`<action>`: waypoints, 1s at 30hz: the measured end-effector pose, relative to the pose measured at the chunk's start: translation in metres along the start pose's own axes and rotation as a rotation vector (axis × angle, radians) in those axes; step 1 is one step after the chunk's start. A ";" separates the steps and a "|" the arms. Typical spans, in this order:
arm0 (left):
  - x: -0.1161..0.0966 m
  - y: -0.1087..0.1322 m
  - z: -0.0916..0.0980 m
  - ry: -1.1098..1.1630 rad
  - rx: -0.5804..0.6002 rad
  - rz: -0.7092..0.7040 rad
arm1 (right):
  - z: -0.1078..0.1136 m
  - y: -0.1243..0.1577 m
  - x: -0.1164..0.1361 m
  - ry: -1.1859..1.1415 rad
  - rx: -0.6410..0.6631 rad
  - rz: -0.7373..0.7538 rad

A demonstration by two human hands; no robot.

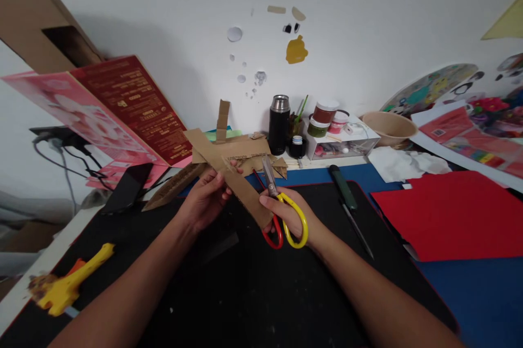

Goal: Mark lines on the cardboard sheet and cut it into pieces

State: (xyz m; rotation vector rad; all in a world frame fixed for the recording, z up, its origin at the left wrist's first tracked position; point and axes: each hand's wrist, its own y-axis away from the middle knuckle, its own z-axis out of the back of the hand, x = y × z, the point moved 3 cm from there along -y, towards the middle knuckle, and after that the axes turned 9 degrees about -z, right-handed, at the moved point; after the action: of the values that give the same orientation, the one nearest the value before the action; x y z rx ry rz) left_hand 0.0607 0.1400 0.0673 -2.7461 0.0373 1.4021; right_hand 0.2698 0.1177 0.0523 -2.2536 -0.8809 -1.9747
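A long brown cardboard strip (pixel 241 187) slants down to the right above the black mat, held up between both hands. My left hand (pixel 206 201) is closed on it near its middle, thumb in front. My right hand (pixel 288 212) holds scissors (pixel 295 223) with one yellow and one red handle, blades pointing up and away; its fingers also touch the strip's lower end. The blades stand beside the strip, not around it. Further cardboard pieces (pixel 249 147) lie behind the hands by the wall.
At the left lie a yellow glue gun-like object (pixel 69 282) and a black phone (pixel 127 187). A black bottle (pixel 279 124) and paint jars (pixel 326 113) stand at the back. On the right are a green cutter (pixel 342 187), a metal pen-like tool (pixel 358 231) and red sheets (pixel 453 217).
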 end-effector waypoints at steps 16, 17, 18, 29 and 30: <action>-0.027 -0.009 0.008 -0.044 -0.046 -0.160 | 0.011 -0.005 0.004 0.006 -0.078 0.044; -0.027 -0.010 0.009 -0.044 -0.056 -0.162 | 0.011 -0.005 0.003 0.009 -0.084 0.035; -0.026 -0.011 0.010 -0.043 -0.071 -0.165 | 0.011 -0.005 0.003 0.012 -0.087 0.028; -0.009 -0.017 0.023 -0.109 -0.264 -0.210 | 0.005 0.001 0.006 0.158 -0.029 0.095; -0.008 -0.017 0.025 -0.119 -0.283 -0.213 | 0.005 0.001 0.006 0.156 -0.028 0.096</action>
State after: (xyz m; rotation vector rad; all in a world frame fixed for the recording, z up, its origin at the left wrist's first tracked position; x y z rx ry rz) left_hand 0.0367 0.1590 0.0599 -2.7654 -0.4806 1.6135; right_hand 0.2748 0.1210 0.0576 -2.0774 -0.7207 -2.0970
